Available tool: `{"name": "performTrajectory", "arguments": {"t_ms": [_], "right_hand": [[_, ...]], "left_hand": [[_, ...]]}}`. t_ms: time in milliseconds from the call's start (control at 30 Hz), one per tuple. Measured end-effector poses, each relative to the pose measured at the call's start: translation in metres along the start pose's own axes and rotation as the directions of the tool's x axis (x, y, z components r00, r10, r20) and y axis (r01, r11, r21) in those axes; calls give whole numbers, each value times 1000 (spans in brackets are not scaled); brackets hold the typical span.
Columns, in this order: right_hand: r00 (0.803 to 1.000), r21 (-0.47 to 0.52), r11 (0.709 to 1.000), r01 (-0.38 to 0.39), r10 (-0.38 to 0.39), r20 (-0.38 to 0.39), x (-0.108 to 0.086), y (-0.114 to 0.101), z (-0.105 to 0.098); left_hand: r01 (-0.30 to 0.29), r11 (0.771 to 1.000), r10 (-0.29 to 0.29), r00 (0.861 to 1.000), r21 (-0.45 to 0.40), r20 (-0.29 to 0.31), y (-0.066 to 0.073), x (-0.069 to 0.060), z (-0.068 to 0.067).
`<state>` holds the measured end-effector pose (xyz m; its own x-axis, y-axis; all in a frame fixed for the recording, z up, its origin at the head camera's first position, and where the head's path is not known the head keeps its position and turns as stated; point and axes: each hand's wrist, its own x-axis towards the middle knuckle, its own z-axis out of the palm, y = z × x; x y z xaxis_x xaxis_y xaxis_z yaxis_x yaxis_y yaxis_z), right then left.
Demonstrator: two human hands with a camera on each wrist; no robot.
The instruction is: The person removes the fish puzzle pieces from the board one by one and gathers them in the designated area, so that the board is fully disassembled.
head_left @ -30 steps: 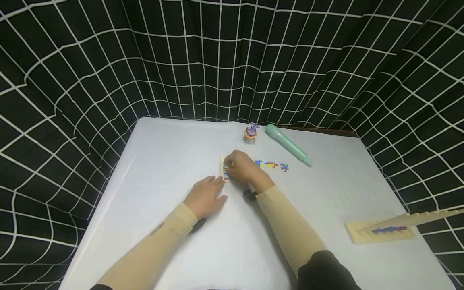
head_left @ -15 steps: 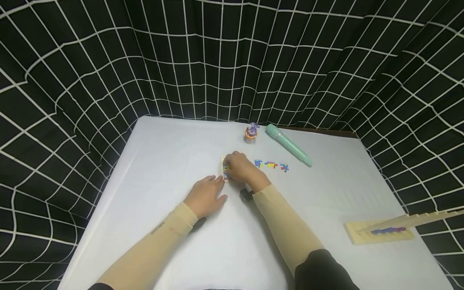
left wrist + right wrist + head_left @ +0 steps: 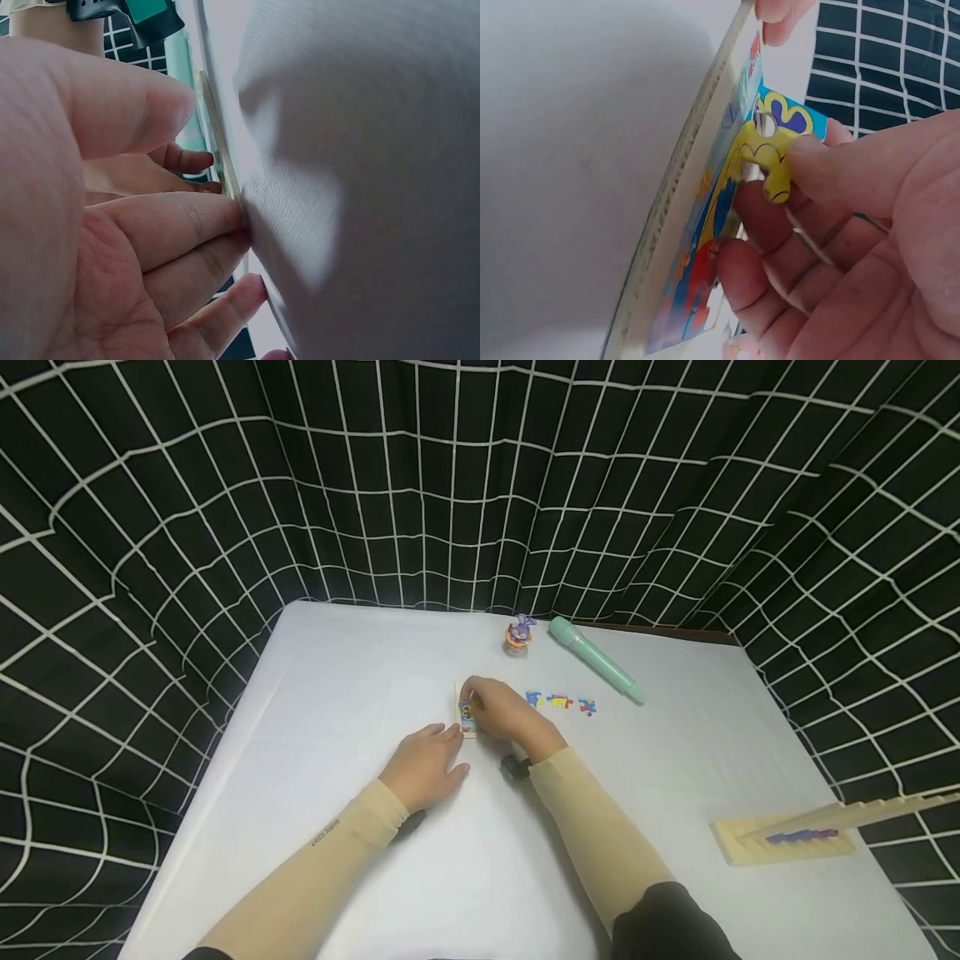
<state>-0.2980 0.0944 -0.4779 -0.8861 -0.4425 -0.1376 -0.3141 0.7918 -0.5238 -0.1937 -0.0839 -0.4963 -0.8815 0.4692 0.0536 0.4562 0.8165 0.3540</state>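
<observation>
A small jigsaw puzzle board (image 3: 468, 727) with a pale frame lies on the white table, largely covered by my right hand (image 3: 501, 710). In the right wrist view, that hand pinches a yellow and blue puzzle piece (image 3: 782, 124) between thumb and index finger. The piece stands tilted out of the board's picture; whether it touches the board cannot be told. Its other fingertips are at the picture surface. My left hand (image 3: 425, 768) lies palm down with relaxed fingers, its fingertips at the board's near left edge. Three loose puzzle pieces (image 3: 559, 701) lie in a row right of the board.
Behind the board stands a small purple toy figure (image 3: 517, 635). A mint green toy microphone (image 3: 597, 660) lies slanted at the back right. At the right edge is a pale wooden stand (image 3: 787, 842) with a blue-purple item. Black gridded cloth (image 3: 480, 485) surrounds the table.
My right hand has turned slightly and shifted a little to the left over the board, uncovering more of the picture's near part. The left hand has stayed put.
</observation>
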Motion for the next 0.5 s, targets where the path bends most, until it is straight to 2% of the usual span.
{"name": "performTrajectory", "arguments": {"t_ms": [100, 200, 367, 500], "right_hand": [[1000, 25, 1000, 1, 0, -24, -3, 2, -4], [995, 76, 997, -15, 23, -95, -9, 9, -13], [973, 143, 987, -76, 104, -204, -27, 32, -35], [956, 173, 972, -156, 193, -221, -43, 56, -50]], "left_hand": [[-1, 1000, 1, 1000, -2, -3, 0, 0, 0], [2, 1000, -2, 1000, -6, -1, -1, 0, 1], [26, 1000, -25, 999, -10, 19, 1, 0, 0], [37, 999, -37, 999, -12, 28, 1, 0, 1]]}}
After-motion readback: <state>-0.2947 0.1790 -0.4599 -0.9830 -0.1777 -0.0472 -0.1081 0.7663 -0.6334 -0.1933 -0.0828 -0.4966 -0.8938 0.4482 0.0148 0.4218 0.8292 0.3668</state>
